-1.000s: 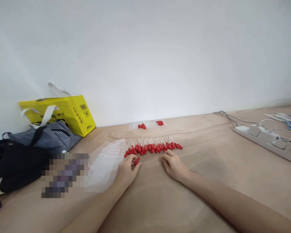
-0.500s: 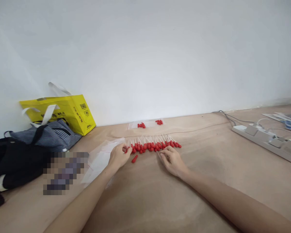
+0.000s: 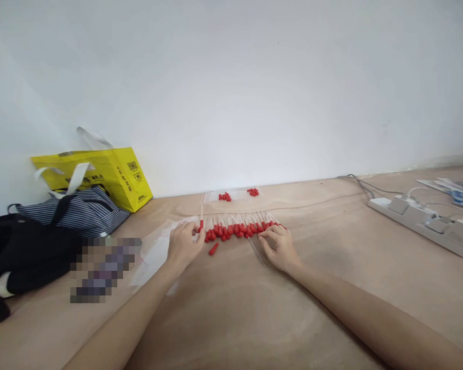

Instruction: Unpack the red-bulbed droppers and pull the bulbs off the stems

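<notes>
A row of droppers point(image 3: 237, 230) with red rubber bulbs and thin clear tubes lies on the wooden table, bulbs toward me. At its left end my left hand point(image 3: 184, 246) is closed on one dropper point(image 3: 201, 225), pinching it by the red bulb with the tube pointing away from me. My right hand point(image 3: 278, 247) is at the right part of the row, fingers curled and pinched against the bulbs; what they grip is hidden. Just left of it lies a clear tube point(image 3: 257, 253), slanting toward me. A loose red bulb point(image 3: 213, 249) rests in front of the row.
Small groups of red bulbs point(image 3: 225, 197) lie on a clear plastic bag point(image 3: 239, 195) by the wall. Clear bags point(image 3: 156, 254) lie under my left forearm. Left are a yellow bag point(image 3: 133, 180), striped bag point(image 3: 108, 210) and black bag point(image 3: 31, 252). A power strip point(image 3: 420, 226) stands right.
My left hand has shifted slightly left, and the dropper in it now shows upright in view. My right hand has moved a little right, away from the clear tube.
</notes>
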Demonstrator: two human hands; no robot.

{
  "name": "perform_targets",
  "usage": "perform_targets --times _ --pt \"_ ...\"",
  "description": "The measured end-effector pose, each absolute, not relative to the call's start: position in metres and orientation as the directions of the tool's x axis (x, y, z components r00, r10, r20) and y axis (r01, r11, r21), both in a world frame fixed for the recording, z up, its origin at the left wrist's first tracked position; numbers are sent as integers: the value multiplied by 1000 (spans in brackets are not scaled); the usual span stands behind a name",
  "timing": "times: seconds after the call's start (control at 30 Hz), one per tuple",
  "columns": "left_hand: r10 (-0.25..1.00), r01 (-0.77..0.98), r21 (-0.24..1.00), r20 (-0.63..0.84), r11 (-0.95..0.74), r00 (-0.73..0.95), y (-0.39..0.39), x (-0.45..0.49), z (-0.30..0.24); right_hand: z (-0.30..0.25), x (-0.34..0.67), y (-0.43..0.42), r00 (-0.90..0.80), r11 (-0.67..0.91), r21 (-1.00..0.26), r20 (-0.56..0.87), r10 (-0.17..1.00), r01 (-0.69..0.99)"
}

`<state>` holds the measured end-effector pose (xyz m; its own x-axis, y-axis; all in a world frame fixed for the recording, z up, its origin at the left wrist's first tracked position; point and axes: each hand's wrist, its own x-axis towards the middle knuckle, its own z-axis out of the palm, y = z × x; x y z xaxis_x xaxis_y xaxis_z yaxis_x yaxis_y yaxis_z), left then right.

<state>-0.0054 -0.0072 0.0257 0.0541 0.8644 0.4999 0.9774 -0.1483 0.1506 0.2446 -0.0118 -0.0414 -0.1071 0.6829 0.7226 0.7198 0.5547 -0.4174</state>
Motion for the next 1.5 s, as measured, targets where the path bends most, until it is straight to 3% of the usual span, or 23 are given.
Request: perform_targets --times 0.1,0.27,0.47,0.63,0.87,1.2,1.5 --pt "705 909 1 632 -416 322 -29 -4 17 -39 243 -13 -118 572 -373 756 643 731" --pt "601 788 -85 598 -610 530 -42 12 0 -31 239 -18 -327 654 -196 741 587 731" --pt "626 806 -29 613 -592 482 -33 15 -11 -29 238 -19 -511 773 -99 696 504 627" --pt "629 806 19 637 -592 446 -34 14 -14 -31 238 -18 -494 790 -55 753 435 611" --pt "607 777 -12 617 -630 502 -34 18 -16 -29 229 -17 -441 690 66 812 383 721" --pt "566 738 -47 610 -673 555 -36 29 -10 -33 225 -15 -490 702 54 754 438 711" --pt "471 711 -86 692 -698 546 -32 37 -16 -31 221 -16 -518 716 158 794 318 680"
